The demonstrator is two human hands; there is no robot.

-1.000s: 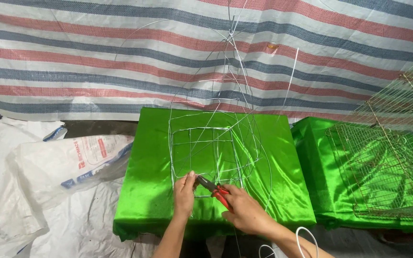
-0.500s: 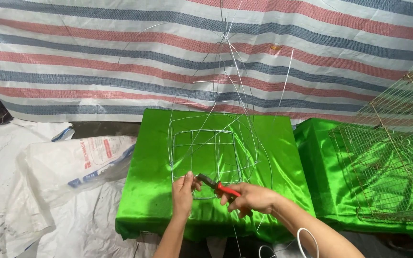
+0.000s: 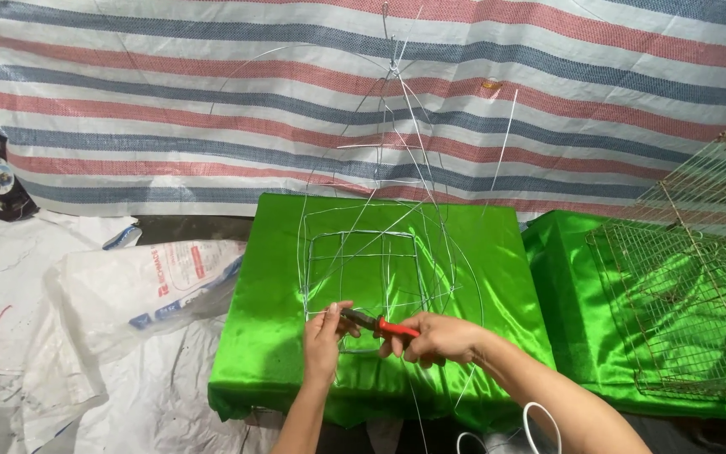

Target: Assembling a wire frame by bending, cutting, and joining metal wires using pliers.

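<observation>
Working at the near edge of the wire frame (image 3: 363, 252), we have both hands on it: the left hand (image 3: 323, 340) is closed, pinching a thin wire of the frame's front side, and the right hand (image 3: 440, 338) is wrapped around the red handles of the pliers (image 3: 377, 324), whose dark nose points toward the left fingers. The frame stands on a table covered in shiny green cloth (image 3: 279, 336), its square base lying flat and its long loose wires rising to a gathered point in front of the striped tarp (image 3: 170, 101).

We judge the step in hand to be gripping or twisting a joint on that front wire; whether the pliers' nose is already clamped on the wire we cannot quite tell, as the wire is too fine to see there. The next move, as we read it, calls for steady hold from the left hand while the right turns the pliers without bending the base out of square.

A wire mesh cage (image 3: 682, 294) rests on a second green-covered surface to the right, and white sacks (image 3: 128, 294) lie to the left.
</observation>
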